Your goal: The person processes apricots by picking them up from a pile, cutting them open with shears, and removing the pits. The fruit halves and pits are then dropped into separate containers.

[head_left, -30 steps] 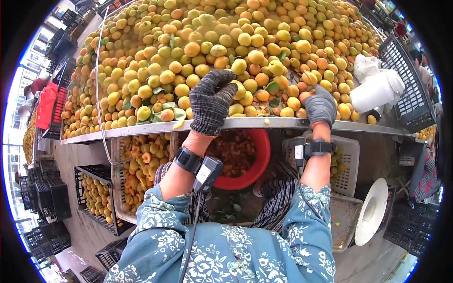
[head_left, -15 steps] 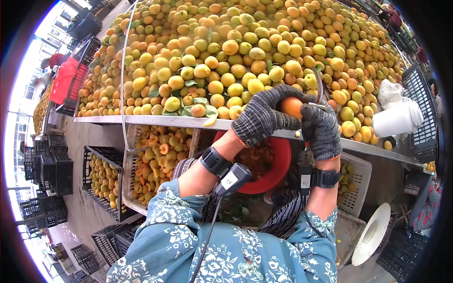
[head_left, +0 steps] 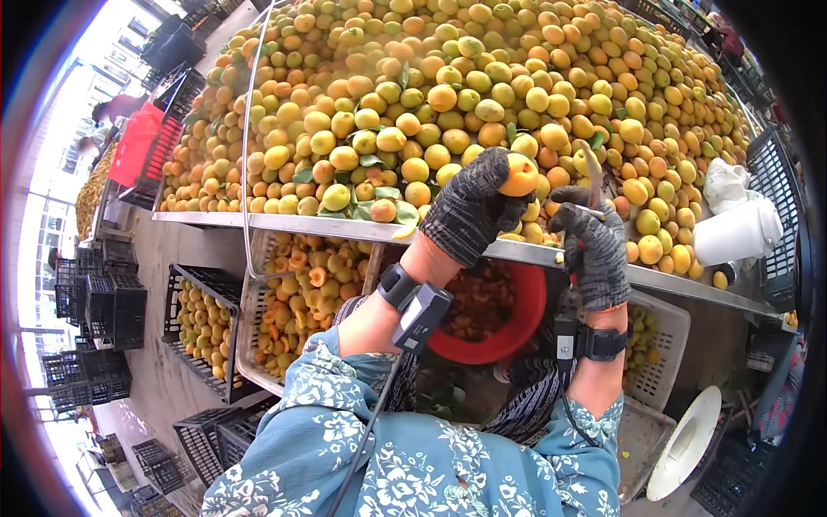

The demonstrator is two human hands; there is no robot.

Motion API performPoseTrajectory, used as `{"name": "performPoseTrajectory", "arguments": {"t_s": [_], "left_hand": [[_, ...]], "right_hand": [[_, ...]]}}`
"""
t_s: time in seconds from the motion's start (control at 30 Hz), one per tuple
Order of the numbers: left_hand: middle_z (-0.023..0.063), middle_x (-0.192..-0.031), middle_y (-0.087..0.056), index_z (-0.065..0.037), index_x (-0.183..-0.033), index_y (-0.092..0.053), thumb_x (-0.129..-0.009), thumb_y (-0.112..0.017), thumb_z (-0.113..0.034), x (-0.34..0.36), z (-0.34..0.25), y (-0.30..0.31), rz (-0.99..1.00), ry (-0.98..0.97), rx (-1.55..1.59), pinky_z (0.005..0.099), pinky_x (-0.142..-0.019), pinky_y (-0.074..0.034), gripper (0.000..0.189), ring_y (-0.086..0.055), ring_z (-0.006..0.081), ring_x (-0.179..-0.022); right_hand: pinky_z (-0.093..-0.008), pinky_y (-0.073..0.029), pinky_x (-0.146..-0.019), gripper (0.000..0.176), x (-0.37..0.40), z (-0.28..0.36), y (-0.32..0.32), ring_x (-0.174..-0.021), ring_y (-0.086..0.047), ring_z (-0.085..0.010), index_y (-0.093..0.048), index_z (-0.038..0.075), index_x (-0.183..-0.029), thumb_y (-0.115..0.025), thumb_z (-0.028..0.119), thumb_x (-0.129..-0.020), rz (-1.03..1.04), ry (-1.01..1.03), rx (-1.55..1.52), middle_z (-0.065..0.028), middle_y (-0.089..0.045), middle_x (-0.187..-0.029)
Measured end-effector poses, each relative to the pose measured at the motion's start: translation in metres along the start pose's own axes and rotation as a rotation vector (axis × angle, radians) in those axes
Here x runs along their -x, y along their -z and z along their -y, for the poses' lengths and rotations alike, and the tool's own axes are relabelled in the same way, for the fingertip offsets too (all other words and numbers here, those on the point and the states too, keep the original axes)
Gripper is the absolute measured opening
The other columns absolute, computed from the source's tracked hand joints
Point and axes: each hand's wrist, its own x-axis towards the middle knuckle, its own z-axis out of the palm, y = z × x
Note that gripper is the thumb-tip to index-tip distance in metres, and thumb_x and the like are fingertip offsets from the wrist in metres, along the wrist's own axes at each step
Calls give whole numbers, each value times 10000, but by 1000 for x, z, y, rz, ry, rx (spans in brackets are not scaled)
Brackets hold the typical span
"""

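Observation:
My left hand [head_left: 465, 211], in a dark grey knitted glove, is closed around an orange-yellow apricot [head_left: 519, 176] held above the near edge of the fruit table. To its right, my right hand [head_left: 596, 250], gloved alike, grips a cutting tool [head_left: 593, 177] whose curved metal blade points up. A bit of reddish handle shows under the fingers; the rest is hidden. The blade and the apricot are apart. Behind both hands lies a large heap of apricots [head_left: 345, 157] with a few leaves.
Below the table's metal edge [head_left: 345, 228] stands a red tub [head_left: 536, 302] with brownish pieces. Left of it, a pale crate [head_left: 248, 345] holds split apricots, and a black crate [head_left: 231, 349] holds more fruit. A white bucket [head_left: 732, 234] stands at right, above a white hat [head_left: 687, 444].
My hands have moved apart. The left has turned and carried the apricot slightly left and up, away from the blade; the right has shifted slightly right. The view has shifted a little.

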Motion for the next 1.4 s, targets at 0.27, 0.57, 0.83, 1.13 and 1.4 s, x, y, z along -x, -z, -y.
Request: {"name": "performPoseTrajectory", "arguments": {"t_s": [0.27, 0.57, 0.83, 1.13, 1.4], "left_hand": [[103, -997, -673, -36, -1158, -585, -781, -748, -102, -2, -3, -10, -173, 386, 552, 312, -756, -548, 416, -676, 224, -873], [171, -1170, -604, -14, -1290, -460, -854, -676, -191, 3, 6, -11, -98, 483, 854, 355, -858, -542, 517, -621, 246, -1076], [208, -1185, -578, 10, -1317, -403, -898, -616, -280, 2, 1, -16, -70, 502, 1093, 424, -957, -486, 553, -588, 325, -1113], [82, -1089, -579, -42, -1196, -485, -902, -637, -321, 2, -11, -23, -83, 562, 1197, 314, -859, -507, 433, -594, 185, -998], [56, -1065, -559, -46, -1201, -507, -933, -603, -237, 2, -12, -24, -18, 609, 702, 254, -827, -479, 343, -543, 110, -973]], "right_hand": [[-205, -366, -504, 177, 17, 5, -11, -571, -463, -40, -642, 54, -968, -621, 207, -882, -97, -62, 282, 22, -582, -716], [-191, -360, -437, 152, 35, -17, -40, -509, -470, -47, -590, 42, -953, -553, 190, -954, -88, 161, 169, 7, -560, -686], [-224, -428, -565, 215, 36, -32, -42, -640, -499, -59, -596, 0, -1072, -564, 177, -954, -180, 381, 596, 3, -574, -756], [-282, -460, -593, 244, 31, -37, -43, -640, -530, -113, -567, -26, -1129, -531, 152, -967, -262, 539, 754, -58, -589, -755], [-344, -480, -642, 272, 24, -41, -42, -733, -582, -249, -579, -17, -1147, -552, 157, -940, -240, 391, 643, -147, -629, -846]]}}
